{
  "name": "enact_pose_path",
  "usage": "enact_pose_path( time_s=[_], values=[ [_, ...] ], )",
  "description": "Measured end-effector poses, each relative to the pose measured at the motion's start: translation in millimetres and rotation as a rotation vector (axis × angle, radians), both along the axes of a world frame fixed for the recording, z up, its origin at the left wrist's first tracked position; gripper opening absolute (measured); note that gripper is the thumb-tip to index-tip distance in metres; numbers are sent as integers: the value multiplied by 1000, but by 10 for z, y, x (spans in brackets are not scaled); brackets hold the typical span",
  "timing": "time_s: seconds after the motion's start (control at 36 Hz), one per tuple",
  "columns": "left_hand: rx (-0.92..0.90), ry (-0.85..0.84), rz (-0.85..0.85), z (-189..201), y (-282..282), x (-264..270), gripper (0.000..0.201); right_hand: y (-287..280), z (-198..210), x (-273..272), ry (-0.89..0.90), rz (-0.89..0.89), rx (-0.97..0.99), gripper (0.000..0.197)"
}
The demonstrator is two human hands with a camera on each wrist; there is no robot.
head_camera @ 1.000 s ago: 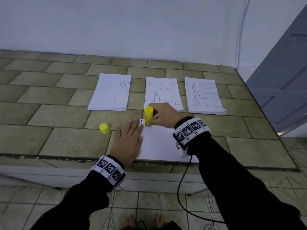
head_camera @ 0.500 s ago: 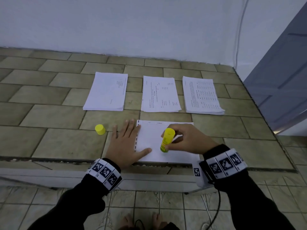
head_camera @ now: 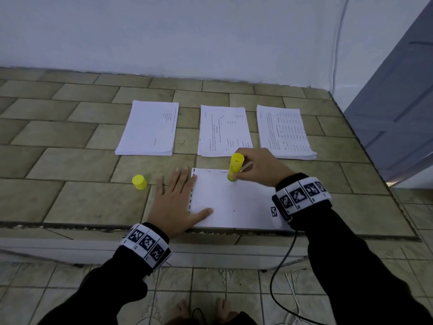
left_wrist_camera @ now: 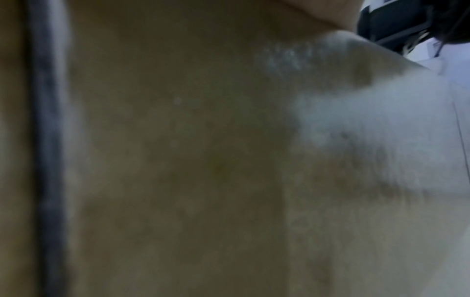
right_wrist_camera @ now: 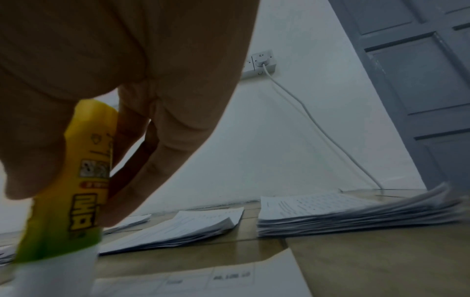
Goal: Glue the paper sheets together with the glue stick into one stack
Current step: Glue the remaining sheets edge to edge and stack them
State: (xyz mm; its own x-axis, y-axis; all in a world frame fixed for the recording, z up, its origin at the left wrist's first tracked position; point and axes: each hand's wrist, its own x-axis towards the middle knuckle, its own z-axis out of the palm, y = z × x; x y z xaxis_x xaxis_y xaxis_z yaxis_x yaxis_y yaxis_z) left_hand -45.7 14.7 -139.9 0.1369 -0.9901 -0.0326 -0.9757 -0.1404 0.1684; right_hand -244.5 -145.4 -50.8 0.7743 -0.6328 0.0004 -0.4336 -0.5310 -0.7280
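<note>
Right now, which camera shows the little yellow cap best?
The head view. The glue stick cap stands there in plain sight on the tiled table, just left of the left hand. The left wrist view is only a dark blur, and the right wrist view shows the glue stick, not the cap.

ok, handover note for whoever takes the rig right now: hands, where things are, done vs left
Left hand: flat, pressing the left edge of the near sheet at the counter's front edge.
Right hand: grips the uncapped glue stick, tip down on the sheet's far edge.
Cap stands on the counter left of the left hand.
Three paper piles lie behind.
Done: cap off, gluing under way. Left: finish gluing, add the next sheet, repeat.
</note>
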Motion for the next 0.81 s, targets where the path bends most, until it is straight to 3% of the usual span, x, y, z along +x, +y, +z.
enact_pose_path(
  time_s=[0.25, 0.53, 0.81],
  values=[
    [13, 1, 2, -4, -5, -1, 116, -54, -3, -127, -21, -131, 9, 17],
    [18, -9, 9, 10, 2, -12, 111, 264, 43, -839, 7, -54, 208, 28],
    [7, -24, 7, 7, 14, -16, 108, 290, 38, -927, 106, -10, 129, 28]
  ],
)
